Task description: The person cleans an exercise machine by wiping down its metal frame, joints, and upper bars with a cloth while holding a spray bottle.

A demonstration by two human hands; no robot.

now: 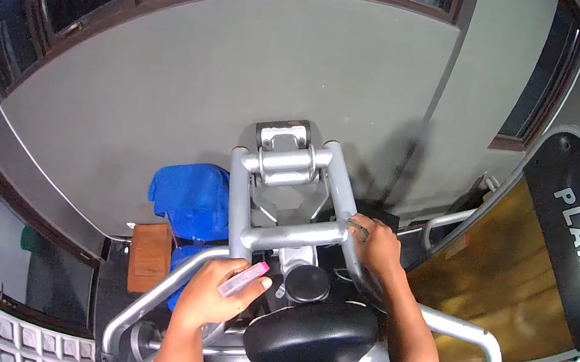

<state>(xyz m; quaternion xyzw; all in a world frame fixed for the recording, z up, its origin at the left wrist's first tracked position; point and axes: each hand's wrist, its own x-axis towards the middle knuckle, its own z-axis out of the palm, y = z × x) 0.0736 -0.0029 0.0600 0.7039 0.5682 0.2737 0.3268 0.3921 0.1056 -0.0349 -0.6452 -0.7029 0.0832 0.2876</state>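
Note:
My left hand (209, 294) is closed around a slim clear plastic bottle (240, 280) with a pink end, held tilted above the left side of a silver gym machine. My right hand (374, 249) is closed against the right upright of the machine's tubular frame (289, 234). Between its fingers and the tube shows a small grey-green piece (357, 229), perhaps a folded cloth; most of it is hidden. Below and between my hands sits a black padded cushion (310, 338), with a round black pad (307, 284) just beyond it.
A blue cover (191, 199) and a brown wooden board (150, 257) are left of the machine. On the right stands a large panel (522, 258) marked PLAMAX. Curved silver handles (468, 332) flank the seat. A grey wall (248, 66) with windows rises behind.

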